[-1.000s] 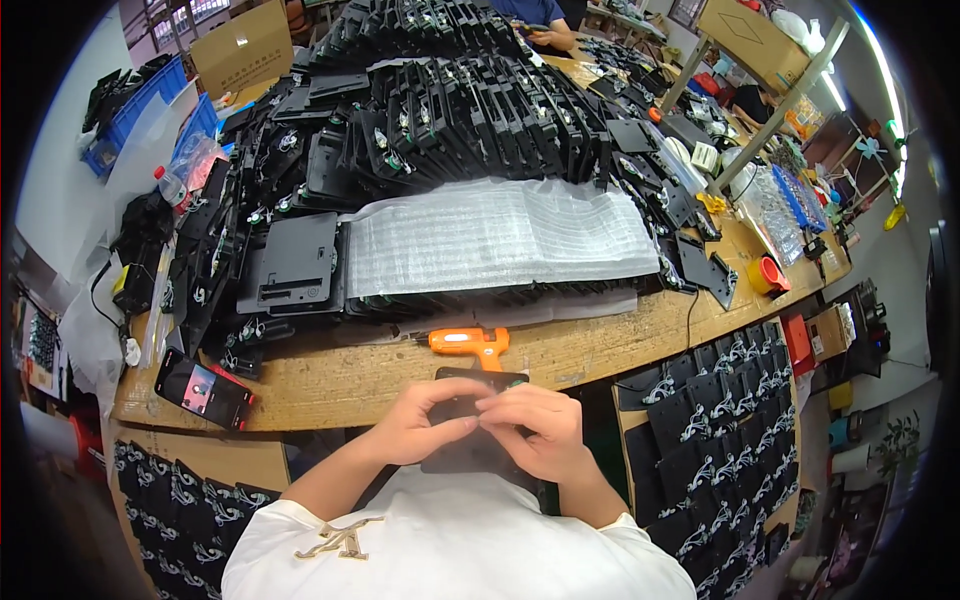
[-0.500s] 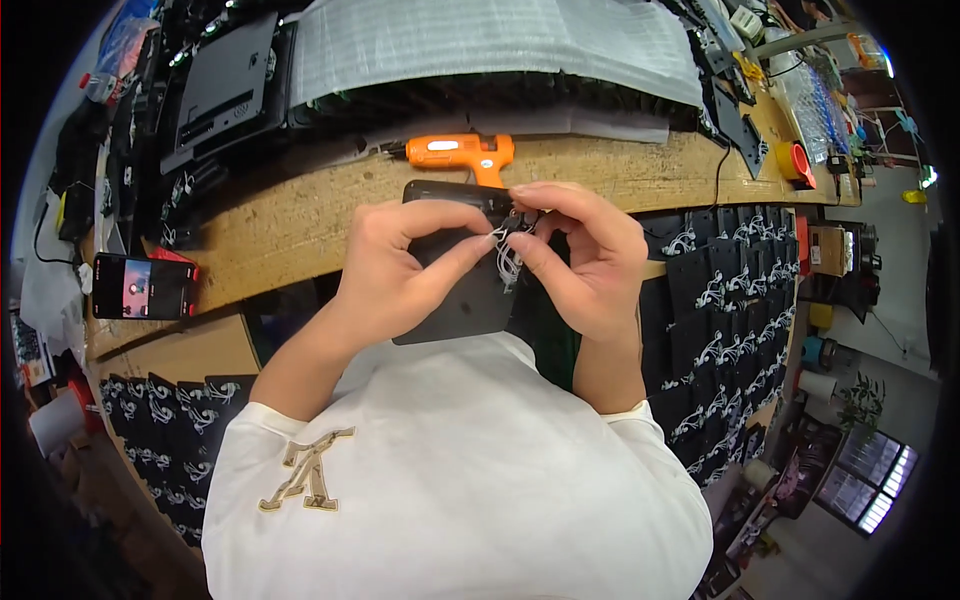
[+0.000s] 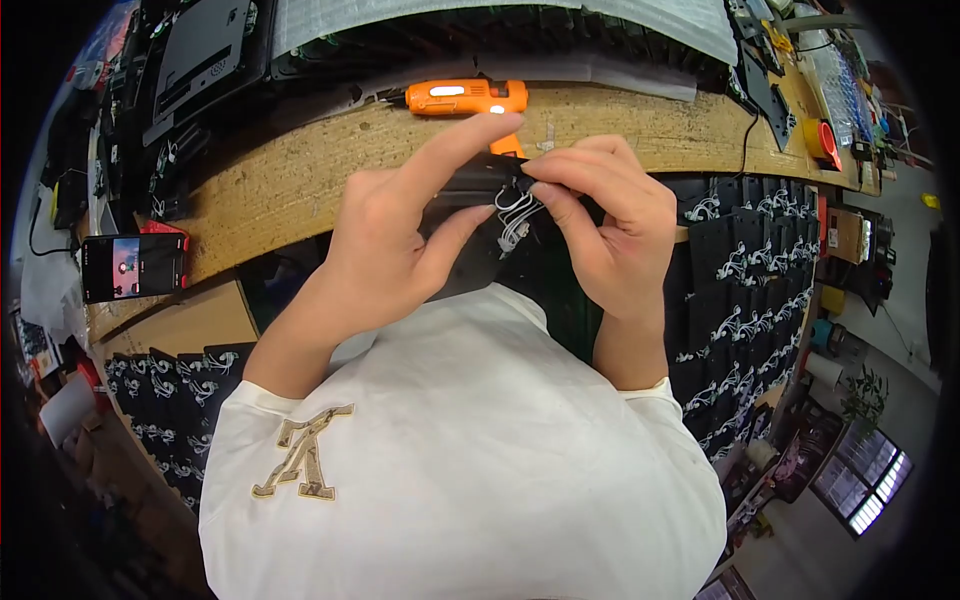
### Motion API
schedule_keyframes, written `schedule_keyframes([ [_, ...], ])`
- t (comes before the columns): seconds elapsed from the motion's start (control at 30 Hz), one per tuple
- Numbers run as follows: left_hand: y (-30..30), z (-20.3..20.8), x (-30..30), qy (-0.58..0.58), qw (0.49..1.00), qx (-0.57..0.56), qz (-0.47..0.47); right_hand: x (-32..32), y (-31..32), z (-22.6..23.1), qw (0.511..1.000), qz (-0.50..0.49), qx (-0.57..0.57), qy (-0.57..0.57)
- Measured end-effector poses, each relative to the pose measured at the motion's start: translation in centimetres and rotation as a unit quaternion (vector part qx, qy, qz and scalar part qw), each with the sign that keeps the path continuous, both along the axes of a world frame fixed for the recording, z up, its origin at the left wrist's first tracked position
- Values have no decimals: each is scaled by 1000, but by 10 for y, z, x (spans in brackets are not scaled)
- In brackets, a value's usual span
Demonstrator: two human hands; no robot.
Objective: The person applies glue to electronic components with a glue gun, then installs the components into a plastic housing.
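A dark, flat panel [image 3: 474, 262] is held up before my chest, with a bundle of thin white wires [image 3: 515, 235] coming off its far right part. My right hand [image 3: 625, 225] pinches a small black piece [image 3: 525, 182] at the base of those wires, between thumb and forefinger. On the other side, my left hand [image 3: 385, 235] has thumb and forefinger spread wide apart; the thumb tip is close to the wires. Its other fingers are hidden. Just beyond the panel, an orange glue gun [image 3: 465, 97] lies on the wooden bench [image 3: 270, 215].
Rows of black panels with white wires [image 3: 745, 270] stand on the right, and more wired panels [image 3: 165, 410] on the left. A phone [image 3: 130, 268] lies at the bench's left end. White foam sheet [image 3: 420, 18] covers a row at the back. A yellow-red roll [image 3: 828, 143] sits far right.
My left forefinger has lifted away from the wires, opening the pinch. My right hand keeps its pinch near the panel's far edge. The panel has tilted, and the view has shifted slightly.
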State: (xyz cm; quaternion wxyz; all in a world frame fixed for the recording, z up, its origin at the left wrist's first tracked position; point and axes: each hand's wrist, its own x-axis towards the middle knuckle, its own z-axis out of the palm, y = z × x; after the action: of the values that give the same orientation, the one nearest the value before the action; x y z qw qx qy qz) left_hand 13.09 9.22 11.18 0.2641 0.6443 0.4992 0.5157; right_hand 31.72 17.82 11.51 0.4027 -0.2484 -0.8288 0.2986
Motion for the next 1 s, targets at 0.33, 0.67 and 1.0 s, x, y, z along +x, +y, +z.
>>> schedule_keyframes([
  [0.33,-6,-4,0,30,999,-14,1,1,-3,2,996,-4,59,-61],
  [0.67,-7,-4,-3,33,999,-34,-10,-2,-2,3,997,4,36,-67],
  [1.0,-20,-6,-6,-26,998,-50,-13,2,-19,-13,909,90,-388,126],
])
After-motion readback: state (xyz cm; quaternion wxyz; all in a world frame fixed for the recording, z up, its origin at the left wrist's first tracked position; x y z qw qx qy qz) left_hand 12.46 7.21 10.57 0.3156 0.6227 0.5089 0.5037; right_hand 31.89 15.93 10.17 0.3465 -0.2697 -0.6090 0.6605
